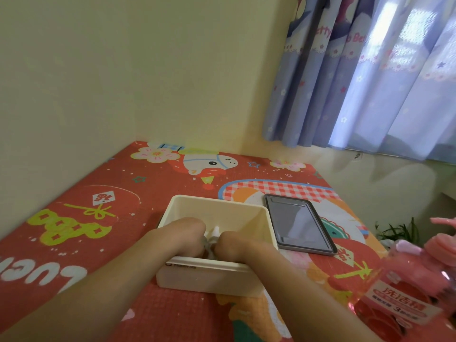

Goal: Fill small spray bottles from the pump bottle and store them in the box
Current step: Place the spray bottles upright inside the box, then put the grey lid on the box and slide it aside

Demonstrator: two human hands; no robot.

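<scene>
While both hands reach into the cream plastic box (217,277) on the red cartoon-print counter (98,218) | left hand (183,234), right hand (233,244) curl around small spray bottles (215,233) inside | dark glossy lid (299,224) lies just right | pink translucent pump bottle (414,275) at the right edge.

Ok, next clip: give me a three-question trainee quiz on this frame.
1. True or false: both hands are inside the cream box.
2. Which side of the box does the grey lid lie on: A) the person's left, B) the person's right?
3. Fill in: the pink pump bottle stands at the ____ edge of the view.

Key: 1 true, the left hand and right hand reach in, around white spray bottles; whether they grip is hidden. 2 B. 3 right.
</scene>
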